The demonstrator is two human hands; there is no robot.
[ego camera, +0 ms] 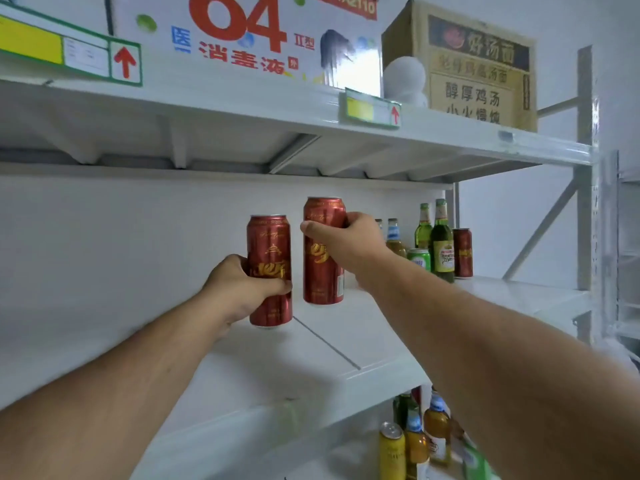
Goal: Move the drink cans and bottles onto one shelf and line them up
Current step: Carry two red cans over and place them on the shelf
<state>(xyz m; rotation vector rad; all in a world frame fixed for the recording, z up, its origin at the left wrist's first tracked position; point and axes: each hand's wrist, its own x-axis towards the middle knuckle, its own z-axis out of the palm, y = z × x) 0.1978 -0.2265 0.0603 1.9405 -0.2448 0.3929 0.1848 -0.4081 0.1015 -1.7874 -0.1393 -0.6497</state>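
Observation:
My left hand grips a tall red can standing on the white middle shelf. Just to its right, my right hand holds a second red can near its top, upright on the same shelf. Further right on this shelf stand green bottles, a small bottle with a blue and white label, a green can and another red can. On the shelf below sit a yellow can and amber bottles.
The top shelf carries a white carton with red print, a brown cardboard box and a white round object. Grey upright posts and diagonal braces stand at the right.

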